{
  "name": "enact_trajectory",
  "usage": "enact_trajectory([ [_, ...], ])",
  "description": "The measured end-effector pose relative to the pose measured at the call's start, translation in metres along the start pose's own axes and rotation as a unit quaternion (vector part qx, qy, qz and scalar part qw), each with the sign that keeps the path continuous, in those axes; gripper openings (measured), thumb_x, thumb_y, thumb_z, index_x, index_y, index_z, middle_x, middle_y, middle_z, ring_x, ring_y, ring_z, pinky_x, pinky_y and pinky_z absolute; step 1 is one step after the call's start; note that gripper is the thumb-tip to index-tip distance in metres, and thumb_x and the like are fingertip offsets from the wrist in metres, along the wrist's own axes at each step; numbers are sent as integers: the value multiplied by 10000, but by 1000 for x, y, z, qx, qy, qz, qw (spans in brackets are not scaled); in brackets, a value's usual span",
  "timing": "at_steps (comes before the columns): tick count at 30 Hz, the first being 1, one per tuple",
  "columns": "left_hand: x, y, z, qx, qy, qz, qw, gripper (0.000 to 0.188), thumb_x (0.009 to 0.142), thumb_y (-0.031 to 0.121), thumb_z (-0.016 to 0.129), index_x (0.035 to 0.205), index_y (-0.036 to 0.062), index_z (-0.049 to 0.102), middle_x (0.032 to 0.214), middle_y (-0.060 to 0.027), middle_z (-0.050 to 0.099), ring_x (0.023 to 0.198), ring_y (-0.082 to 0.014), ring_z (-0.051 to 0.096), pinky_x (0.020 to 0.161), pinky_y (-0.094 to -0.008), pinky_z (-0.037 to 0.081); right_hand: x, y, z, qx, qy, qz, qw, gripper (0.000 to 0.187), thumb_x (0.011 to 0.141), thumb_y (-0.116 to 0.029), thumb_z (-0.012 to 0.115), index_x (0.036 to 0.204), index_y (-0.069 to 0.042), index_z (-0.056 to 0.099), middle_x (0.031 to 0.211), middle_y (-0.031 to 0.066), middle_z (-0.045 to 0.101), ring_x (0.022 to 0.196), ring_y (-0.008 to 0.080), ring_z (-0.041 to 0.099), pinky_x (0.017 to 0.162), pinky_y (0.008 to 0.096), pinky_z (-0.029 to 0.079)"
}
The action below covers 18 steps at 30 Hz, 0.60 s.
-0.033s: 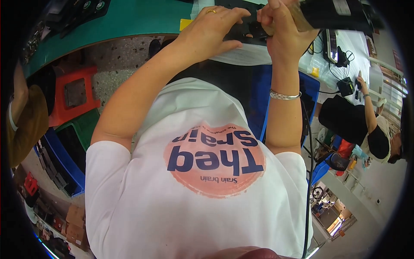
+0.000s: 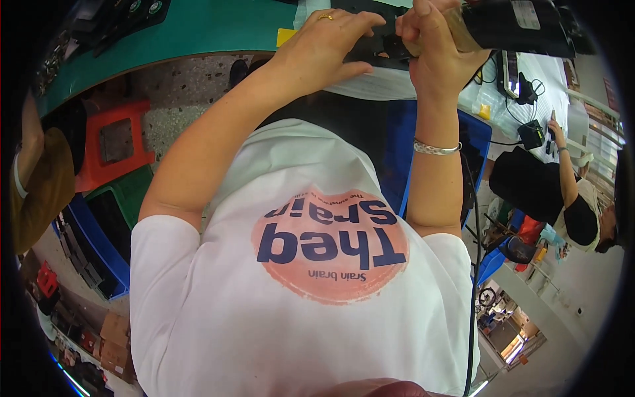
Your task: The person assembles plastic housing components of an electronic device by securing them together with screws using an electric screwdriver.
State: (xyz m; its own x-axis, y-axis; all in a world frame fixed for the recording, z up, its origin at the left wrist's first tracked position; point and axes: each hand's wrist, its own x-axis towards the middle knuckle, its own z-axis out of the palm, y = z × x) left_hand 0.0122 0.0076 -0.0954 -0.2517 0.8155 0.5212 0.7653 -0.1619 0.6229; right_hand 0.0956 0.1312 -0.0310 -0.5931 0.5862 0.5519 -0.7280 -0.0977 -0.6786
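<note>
At the top of the head view, my right hand (image 2: 440, 46) is closed around a black cylindrical tool (image 2: 509, 26). The tool has a pale label and a tan, see-through-looking collar by my fist, and it points off to the right. Its working end is hidden by my fingers or cut off by the frame. My left hand (image 2: 327, 49), with a ring on one finger, lies with thumb and fingers apart at the edge of a dark flat piece (image 2: 370, 49). Small dark and coppery bits show on that piece between my hands.
A green tabletop (image 2: 198, 26) stretches left, with black panels (image 2: 126, 26) on it. A yellow piece (image 2: 284, 36) lies by my left wrist. Cables and a black box (image 2: 531, 133) sit on the white-covered right side. A red stool (image 2: 112, 149) and co-workers are on both sides.
The black cylindrical tool has swung slightly lower at its right end. My hands have barely moved.
</note>
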Motion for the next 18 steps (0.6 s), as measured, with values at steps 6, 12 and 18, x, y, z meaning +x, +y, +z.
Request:
enact_trajectory([
  [6, 4, 2, -3, 0, -19, -12, 1000, 686, 763, 167, 854, 1355, 108, 514, 1119, -82, 691, 1095, -301, 638, 967, -413, 481, -2, 16, -26, 208, -35, -64, 975, 486, 942, -36, 693, 1320, -56, 388, 758, 33, 567, 557, 102, 558, 473, 214, 411],
  [12, 27, 3, -22, 4, -170, -66, 983, 1136, 669, 380, 909, 1553, 105, 251, 1515, -294, 372, 1434, -460, 336, 1185, -519, 292, -5, -29, 1, -207, 10, 22, 978, 690, 940, -12, 677, 1515, -39, 296, 742, 18, 567, 573, 88, 559, 476, 208, 409],
  [18, 21, -3, -6, 227, -31, 80, 970, 1056, 682, 377, 886, 1525, 93, 316, 1483, -279, 391, 1416, -471, 345, 1159, -539, 305, -8, -38, -5, -182, 56, 11, 982, 665, 939, -36, 672, 1493, -38, 304, 738, 22, 555, 577, 111, 561, 527, 255, 476],
])
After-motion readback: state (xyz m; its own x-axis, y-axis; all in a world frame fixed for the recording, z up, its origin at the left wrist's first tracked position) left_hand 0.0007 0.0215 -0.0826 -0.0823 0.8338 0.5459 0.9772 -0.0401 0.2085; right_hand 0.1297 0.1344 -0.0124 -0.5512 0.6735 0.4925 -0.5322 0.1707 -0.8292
